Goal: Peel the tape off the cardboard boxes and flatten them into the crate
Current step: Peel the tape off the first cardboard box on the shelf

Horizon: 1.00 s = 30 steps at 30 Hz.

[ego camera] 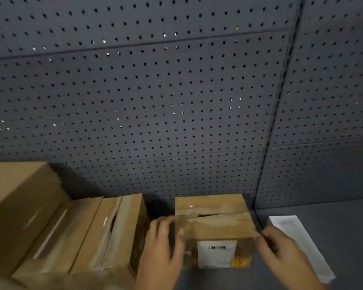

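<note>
A small cardboard box (214,225) with a white label (216,256) on its near face stands at the bottom centre, its top flaps slightly parted. My left hand (164,245) grips the box's left side, thumb on the top edge. My right hand (281,248) holds the box's right edge with curled fingers. The picture is blurred, so I cannot make out any tape.
Three more cardboard boxes stand to the left: a large one (19,206), a middle one (57,237), and one with a torn top seam (111,233). A white sheet (298,241) lies on the grey surface at the right. A dark pegboard wall (155,101) rises behind.
</note>
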{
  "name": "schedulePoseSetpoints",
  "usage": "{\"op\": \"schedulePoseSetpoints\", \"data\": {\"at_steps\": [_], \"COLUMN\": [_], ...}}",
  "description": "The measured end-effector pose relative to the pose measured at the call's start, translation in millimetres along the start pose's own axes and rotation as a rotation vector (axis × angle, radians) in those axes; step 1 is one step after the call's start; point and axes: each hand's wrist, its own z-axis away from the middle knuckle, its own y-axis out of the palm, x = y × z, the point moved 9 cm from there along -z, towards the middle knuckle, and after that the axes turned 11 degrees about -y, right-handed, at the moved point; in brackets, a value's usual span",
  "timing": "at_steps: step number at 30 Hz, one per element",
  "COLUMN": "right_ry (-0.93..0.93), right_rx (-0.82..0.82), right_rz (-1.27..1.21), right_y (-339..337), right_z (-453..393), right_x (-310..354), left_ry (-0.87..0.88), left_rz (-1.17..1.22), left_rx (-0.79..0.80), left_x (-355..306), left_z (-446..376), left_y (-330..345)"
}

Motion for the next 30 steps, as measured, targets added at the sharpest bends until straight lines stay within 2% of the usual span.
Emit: {"op": "schedulePoseSetpoints", "data": {"at_steps": [6,8,11,14,17,20,26,30], "right_ry": [-0.196,-0.261,-0.254,-0.279,-0.234,-0.19,-0.211,-0.226], "right_rx": [-0.26,-0.342,-0.429,-0.42,-0.372,-0.302,-0.329,-0.283], "right_rz": [-0.082,-0.08,-0.146,-0.163,-0.271,-0.361,-0.265,-0.111], "right_y": [2,2,7,19,29,37,43,42], "right_z": [1,7,9,5,3,11,2,-15], "right_x": [12,17,12,15,10,4,0,2], "left_ry": [0.001,0.067,0.171,0.149,0.087,0.024,-0.143,-0.166], "left_rz": [0.309,0.358,0.338,0.359,0.542,0.605,0.748,0.849], "left_rx": [-0.08,-0.102,-0.16,-0.129,-0.004,0.114,0.166,0.12], "left_x": [16,20,24,28,30,26,34,41], "left_z": [13,14,8,0,1,12,8,-7], "left_y": [29,36,42,49,54,57,76,85]}}
